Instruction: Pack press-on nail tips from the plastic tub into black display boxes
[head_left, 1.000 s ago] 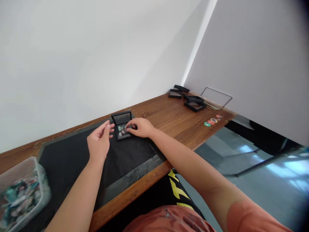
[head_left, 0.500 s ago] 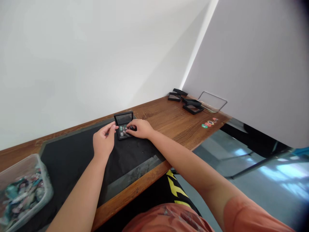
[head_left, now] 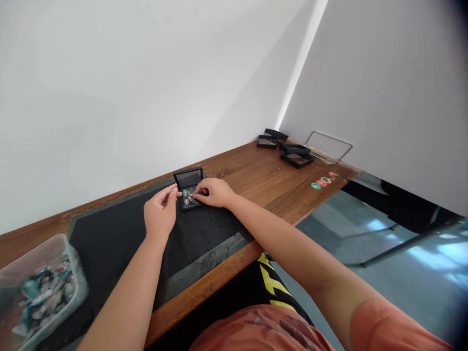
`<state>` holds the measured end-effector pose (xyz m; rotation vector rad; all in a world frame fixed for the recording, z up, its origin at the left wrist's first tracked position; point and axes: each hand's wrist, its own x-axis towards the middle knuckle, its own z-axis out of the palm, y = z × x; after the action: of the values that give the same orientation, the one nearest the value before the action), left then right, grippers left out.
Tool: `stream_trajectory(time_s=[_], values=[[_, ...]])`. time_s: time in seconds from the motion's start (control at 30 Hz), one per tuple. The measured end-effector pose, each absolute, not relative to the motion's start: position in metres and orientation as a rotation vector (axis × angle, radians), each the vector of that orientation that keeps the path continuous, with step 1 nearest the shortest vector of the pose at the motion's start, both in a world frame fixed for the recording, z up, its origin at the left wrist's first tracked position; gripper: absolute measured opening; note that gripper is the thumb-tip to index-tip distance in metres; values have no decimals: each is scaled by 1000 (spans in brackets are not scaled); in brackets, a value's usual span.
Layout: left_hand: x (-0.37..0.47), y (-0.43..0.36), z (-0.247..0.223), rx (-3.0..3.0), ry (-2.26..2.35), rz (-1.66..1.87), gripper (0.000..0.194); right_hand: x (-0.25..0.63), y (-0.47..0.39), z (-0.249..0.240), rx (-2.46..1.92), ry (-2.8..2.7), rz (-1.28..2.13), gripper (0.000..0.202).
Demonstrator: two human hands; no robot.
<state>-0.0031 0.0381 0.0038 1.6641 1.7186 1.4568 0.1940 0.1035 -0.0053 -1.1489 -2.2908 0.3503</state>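
Note:
A small black display box (head_left: 188, 175) stands on the dark mat with its lid, which has a clear pane, tilted up at the back. Several small polished stones (head_left: 185, 193), green, grey and pinkish, lie in its base. My right hand (head_left: 215, 192) reaches in from the right, thumb and fingers pinched at a small stone among them; its fingertips partly cover the box. At the box's left edge is my left hand (head_left: 161, 209), thumb and forefinger pinched together. What that pinch holds, if anything, is too small to make out.
A clear plastic tub (head_left: 78, 273) of mixed stones stands at the left. Several black frame boxes (head_left: 297, 158) lie by the far corner, near a wire stand (head_left: 329, 146). Round colored stickers (head_left: 325, 180) are on the wooden table (head_left: 248, 170). Walls rise behind and at right.
My right thumb and fingers have drawn closer together over the stones in the box. My left hand keeps its pinch beside the box. The view has shifted slightly.

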Motion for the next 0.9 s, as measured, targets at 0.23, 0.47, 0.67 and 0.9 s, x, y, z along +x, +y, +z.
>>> stream_trajectory(time_s=[0.23,0.47,0.67,0.9], values=[[-3,35,9,1718,1808,1485,36,197,101,-4,-1136,-2339,358,17],[-5,36,10,1742,1914,1426,33,195,99,-5,-1080,-2337,303,16],[-7,37,9,1777,1936,1233,27,196,96,-2,-1088,-2335,333,16],[-10,42,4,1807,1949,1004,22,198,95,0,-979,-2354,460,16]])
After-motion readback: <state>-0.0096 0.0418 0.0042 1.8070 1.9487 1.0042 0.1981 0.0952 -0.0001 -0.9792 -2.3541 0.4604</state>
